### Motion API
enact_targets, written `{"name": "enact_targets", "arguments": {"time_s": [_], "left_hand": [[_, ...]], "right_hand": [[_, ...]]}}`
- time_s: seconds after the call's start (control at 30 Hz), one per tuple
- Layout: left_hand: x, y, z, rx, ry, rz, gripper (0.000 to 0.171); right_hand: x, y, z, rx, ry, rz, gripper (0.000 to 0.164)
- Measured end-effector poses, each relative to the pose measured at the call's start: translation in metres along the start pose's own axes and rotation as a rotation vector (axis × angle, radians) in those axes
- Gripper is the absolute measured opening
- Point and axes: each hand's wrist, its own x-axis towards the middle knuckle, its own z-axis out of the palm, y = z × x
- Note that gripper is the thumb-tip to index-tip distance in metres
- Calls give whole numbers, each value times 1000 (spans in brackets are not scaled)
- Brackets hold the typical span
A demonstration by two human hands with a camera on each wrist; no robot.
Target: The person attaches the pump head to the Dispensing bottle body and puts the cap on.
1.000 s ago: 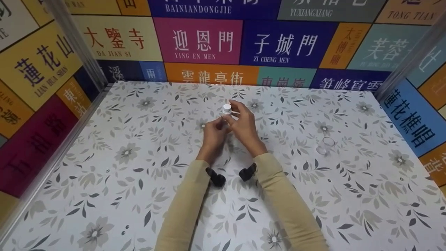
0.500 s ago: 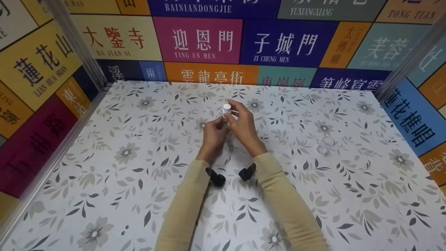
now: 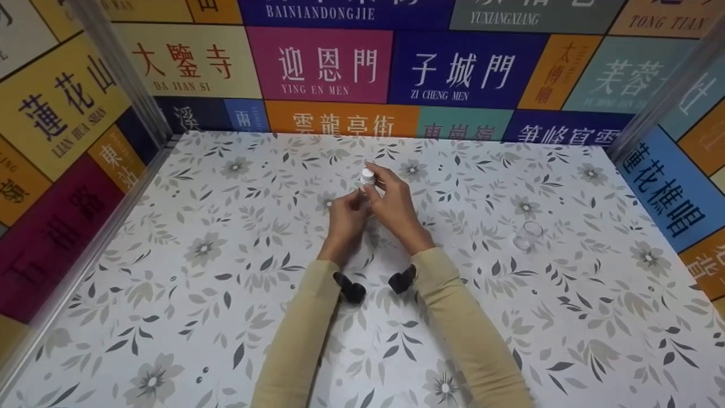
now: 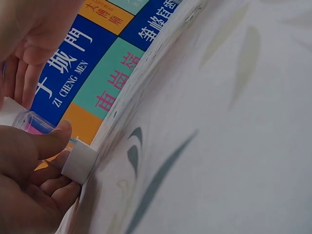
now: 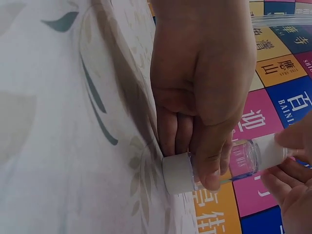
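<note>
Near the middle of the table, a small clear bottle (image 5: 241, 161) stands upright between my two hands, with a white cap (image 3: 368, 172) on top and a white base (image 4: 79, 163) at its foot. My left hand (image 3: 346, 220) grips the clear body low down, just above the base, thumb across the front. Above it, my right hand (image 3: 397, 203) pinches the white cap between thumb and fingers. In the right wrist view that hand (image 5: 295, 183) shows at the right edge, while the left hand (image 5: 202, 97) covers part of the body. In the head view the fingers hide most of the bottle.
A clear, round-rimmed plastic piece (image 3: 528, 237) lies on the table to the right of my hands. The white table (image 3: 226, 317) has a leaf-and-flower print. Coloured panels with lettering (image 3: 323, 65) rise along the back and sides. Black cameras (image 3: 352, 290) sit at both wrists.
The right hand's thumb and forefinger have shifted slightly leftward round the cap. The left hand and the bottle stay in place. The head view has moved very slightly.
</note>
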Motion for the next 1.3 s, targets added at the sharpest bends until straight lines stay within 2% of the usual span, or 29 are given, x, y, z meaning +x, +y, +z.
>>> {"name": "enact_targets", "arguments": {"time_s": [0.2, 0.43, 0.67, 0.83, 1.07, 1.3], "left_hand": [[0, 0, 0, -28, -11, -20, 30], [0, -1, 0, -49, -13, 17, 27], [0, -2, -1, 29, 4, 46, 27], [0, -2, 1, -5, 13, 36, 20], [0, -1, 3, -84, -1, -3, 20], [1, -2, 2, -60, -4, -3, 37]], "right_hand": [[-2, 0, -2, -52, -18, -23, 41], [-1, 0, -5, -118, -31, -16, 52], [0, -1, -5, -76, -49, -49, 47], [0, 0, -4, -66, -31, -76, 43], [-1, 1, -6, -88, -30, -51, 45], [-1, 3, -7, -82, -44, -43, 55]]}}
